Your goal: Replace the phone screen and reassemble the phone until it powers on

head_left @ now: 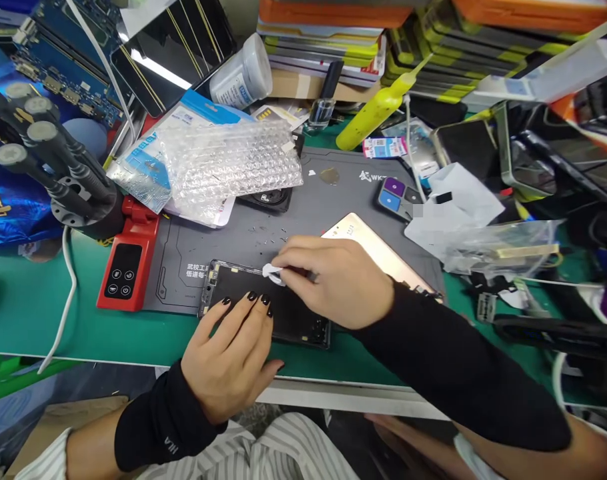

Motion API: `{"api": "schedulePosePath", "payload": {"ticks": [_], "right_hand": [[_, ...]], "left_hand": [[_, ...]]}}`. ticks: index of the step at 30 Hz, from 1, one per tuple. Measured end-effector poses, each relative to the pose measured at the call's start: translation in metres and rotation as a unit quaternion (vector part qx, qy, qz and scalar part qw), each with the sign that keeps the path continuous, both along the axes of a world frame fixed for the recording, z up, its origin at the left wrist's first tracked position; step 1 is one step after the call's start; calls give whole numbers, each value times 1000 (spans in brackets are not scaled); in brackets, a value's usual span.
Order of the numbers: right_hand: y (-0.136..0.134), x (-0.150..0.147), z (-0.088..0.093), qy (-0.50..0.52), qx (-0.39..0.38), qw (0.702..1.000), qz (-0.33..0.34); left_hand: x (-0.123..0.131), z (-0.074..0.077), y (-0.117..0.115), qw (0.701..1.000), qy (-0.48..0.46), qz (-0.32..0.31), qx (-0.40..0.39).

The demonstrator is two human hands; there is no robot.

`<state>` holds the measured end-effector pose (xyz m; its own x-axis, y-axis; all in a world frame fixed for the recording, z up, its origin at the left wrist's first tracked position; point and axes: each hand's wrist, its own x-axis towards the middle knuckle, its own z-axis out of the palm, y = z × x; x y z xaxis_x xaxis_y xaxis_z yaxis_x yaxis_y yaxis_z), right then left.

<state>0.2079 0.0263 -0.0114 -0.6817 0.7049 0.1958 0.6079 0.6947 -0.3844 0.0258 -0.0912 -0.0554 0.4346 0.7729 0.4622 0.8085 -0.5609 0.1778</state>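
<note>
A black tablet-like device [291, 325] lies flat at the front of a grey work mat [223, 243], with parts showing along its frame. My left hand [233, 353] rests on its near left part, palm down, fingers stretched out and nothing in them. Between the thumb and fingers of my right hand [328, 277] is a small white flat piece [272, 271], pressed against the device's far edge. My right hand hides part of that edge. Beside it lies a gold back cover [371, 245], partly under my right wrist. Several tiny screws [271, 240] are scattered beyond the device.
Left stands a red unit with buttons [126, 273] beside a dark tool holder [86, 207]. Bubble wrap [228, 160], a yellow bottle [368, 117] and a small colored-button block [396, 197] sit toward the back. Plastic bags [503, 243] and tools crowd the right.
</note>
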Motion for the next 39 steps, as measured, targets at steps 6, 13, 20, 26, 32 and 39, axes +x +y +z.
{"api": "schedulePosePath", "payload": {"ticks": [6,13,20,26,32,39], "right_hand": [[4,9,9,-107,-29,993,31],[8,-6,11,-152,-30,987,44],[8,-10,8,-155,-6,987,43],[7,-12,10,-138,-25,989,49],[2,-5,6,-97,41,994,41],[-3,-9,4,-57,96,992,58]], "left_hand": [[0,0,0,1000,10,0,3],[0,1,0,1000,13,-2,-2],[1,2,1,1000,8,-9,-1],[0,1,0,1000,7,-5,0],[0,1,0,1000,8,-4,0],[0,1,-2,1000,18,-11,-5]]}}
